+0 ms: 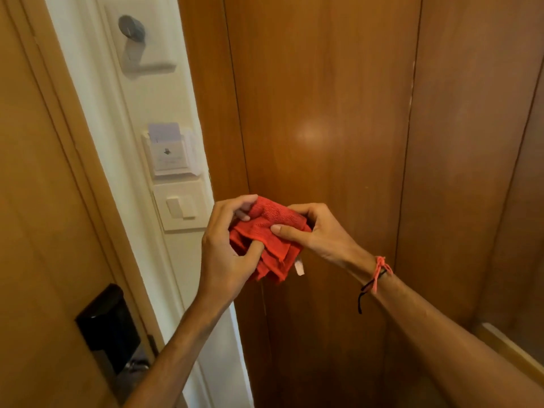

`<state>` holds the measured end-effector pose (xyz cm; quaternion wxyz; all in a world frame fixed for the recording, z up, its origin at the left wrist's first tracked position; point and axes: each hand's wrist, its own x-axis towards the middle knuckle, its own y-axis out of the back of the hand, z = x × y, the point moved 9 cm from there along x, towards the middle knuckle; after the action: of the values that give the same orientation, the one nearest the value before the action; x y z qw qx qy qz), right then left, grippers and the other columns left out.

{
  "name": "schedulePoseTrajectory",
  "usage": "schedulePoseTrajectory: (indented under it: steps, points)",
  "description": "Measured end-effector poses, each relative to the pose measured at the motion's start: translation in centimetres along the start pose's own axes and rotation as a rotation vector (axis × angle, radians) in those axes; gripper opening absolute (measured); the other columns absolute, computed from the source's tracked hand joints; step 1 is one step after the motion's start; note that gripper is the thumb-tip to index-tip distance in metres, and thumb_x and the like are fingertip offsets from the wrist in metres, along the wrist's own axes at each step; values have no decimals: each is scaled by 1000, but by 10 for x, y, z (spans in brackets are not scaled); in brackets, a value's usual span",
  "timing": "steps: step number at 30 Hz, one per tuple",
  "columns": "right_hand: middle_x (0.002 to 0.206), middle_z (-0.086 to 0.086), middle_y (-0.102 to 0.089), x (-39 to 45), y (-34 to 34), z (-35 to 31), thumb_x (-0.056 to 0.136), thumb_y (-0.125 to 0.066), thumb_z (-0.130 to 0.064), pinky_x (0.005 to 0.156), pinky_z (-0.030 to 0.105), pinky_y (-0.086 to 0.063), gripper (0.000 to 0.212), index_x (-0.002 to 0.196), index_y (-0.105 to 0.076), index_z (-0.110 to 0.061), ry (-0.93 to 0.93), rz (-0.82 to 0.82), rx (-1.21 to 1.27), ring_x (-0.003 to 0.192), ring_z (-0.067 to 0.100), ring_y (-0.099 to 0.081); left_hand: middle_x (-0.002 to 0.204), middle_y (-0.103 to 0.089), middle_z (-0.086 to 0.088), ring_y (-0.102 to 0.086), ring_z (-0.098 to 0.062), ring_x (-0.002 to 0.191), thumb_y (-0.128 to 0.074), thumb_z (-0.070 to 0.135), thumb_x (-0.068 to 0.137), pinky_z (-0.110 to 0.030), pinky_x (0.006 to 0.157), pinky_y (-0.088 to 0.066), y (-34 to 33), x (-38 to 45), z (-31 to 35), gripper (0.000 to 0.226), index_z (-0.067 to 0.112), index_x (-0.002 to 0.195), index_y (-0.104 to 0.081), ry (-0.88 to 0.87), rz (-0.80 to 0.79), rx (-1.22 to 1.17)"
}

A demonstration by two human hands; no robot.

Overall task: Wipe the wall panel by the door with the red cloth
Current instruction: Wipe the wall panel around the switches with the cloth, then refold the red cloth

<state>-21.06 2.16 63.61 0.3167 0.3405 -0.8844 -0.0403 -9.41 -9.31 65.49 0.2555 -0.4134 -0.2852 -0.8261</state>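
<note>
Red cloth (266,228): soft, light, limp. Pinched between left hand (223,248) and right hand (318,234); best gripped bunched mid-fold.

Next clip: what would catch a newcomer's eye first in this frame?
The red cloth, bunched at centre between the left hand and right hand, both in a grip on it, in front of the brown wall panel. Left of it, a key-card holder and light switch sit on the white wall strip.

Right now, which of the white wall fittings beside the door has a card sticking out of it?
The middle one, the card holder: a pale card stands in its top slot. The light switch below and the fixture with the grey knob above hold none.
</note>
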Motion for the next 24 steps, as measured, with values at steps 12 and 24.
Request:
schedulePoseTrajectory:
  steps: [12, 24]
  points:
    - [85, 13, -75, -122, 10, 125, 88, -76, -8, 65, 22, -58, 20, 103, -73, 5, -408, 34, 73, 70, 10, -72, 108, -75, 7, -72, -11, 100, -70, 43, 84, -21, 79, -60, -114, -135, -93, 34, 30, 115, -68, 693, -439, -356]
    - [69, 7, -64, -380, -68, 387, 88, -73, -2, 51, 26, -51, 20, 77, -58, -10, -1325, 419, 442, 54, 14, -61, 102, -60, 0, -60, -14, 88, -72, 29, 84, -27, 63, -49, -194, -430, -218, 33, 21, 108, -51, 1383, -404, -86]
